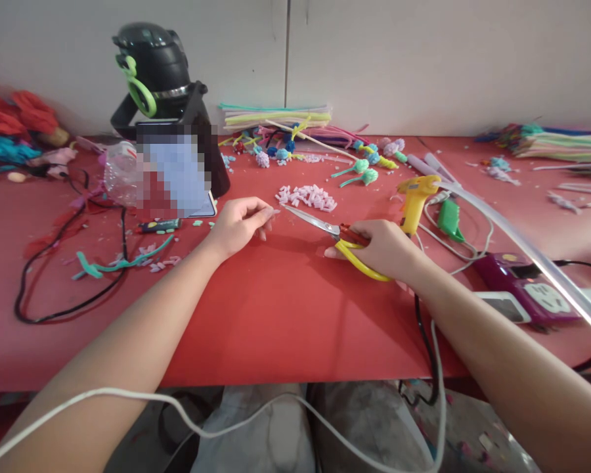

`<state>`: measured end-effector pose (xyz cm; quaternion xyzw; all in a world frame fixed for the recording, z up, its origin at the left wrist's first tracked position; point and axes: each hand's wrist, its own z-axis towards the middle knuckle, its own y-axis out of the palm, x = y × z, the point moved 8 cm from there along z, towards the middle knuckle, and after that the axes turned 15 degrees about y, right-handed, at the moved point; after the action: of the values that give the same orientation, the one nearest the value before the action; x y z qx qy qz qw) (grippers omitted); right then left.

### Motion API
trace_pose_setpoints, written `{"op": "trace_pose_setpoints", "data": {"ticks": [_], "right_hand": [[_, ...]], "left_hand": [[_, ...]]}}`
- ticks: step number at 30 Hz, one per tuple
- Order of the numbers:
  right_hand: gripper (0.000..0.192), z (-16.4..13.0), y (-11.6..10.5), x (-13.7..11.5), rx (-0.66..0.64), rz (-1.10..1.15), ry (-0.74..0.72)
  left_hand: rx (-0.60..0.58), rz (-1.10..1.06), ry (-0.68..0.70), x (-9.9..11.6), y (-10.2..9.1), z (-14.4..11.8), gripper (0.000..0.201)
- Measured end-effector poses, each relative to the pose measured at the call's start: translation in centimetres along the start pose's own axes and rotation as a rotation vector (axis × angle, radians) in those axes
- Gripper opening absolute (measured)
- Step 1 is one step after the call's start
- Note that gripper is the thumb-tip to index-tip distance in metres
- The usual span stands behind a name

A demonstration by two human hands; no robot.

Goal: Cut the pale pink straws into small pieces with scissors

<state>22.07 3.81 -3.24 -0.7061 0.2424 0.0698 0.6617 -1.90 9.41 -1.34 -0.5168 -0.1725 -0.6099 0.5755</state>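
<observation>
Yellow-and-red scissors [333, 230], gripped, jut leftward from the right fingers [368, 230]

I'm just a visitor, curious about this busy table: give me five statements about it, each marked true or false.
1. The right hand holds a pair of scissors. True.
2. The left hand is gripping a paintbrush over by the power outlets. False: the left hand is near the scissors' tips, with no paintbrush in it.
3. A pile of pale pink pieces lies on the red tabletop. True.
4. The glue gun is blue. False: the glue gun is yellow.
5. The black bottle stands to the left of the pale pink pieces. True.
</observation>
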Motion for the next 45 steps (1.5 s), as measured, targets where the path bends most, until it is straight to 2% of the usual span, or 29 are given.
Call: {"op": "trace_pose_setpoints", "data": {"ticks": [10, 45], "right_hand": [[0.068, -0.03, 0.09, -0.20, -0.010, -0.029, -0.006], [0.069, 0.07, -0.01, -0.11, 0.015, 0.010, -0.021]], "left_hand": [[-0.008, 0.030, -0.003, 0.41, 0.12, 0.07, 0.024], [-0.012, 0.033, -0.019, -0.11, -0.02, 0.02, 0.026]]}}
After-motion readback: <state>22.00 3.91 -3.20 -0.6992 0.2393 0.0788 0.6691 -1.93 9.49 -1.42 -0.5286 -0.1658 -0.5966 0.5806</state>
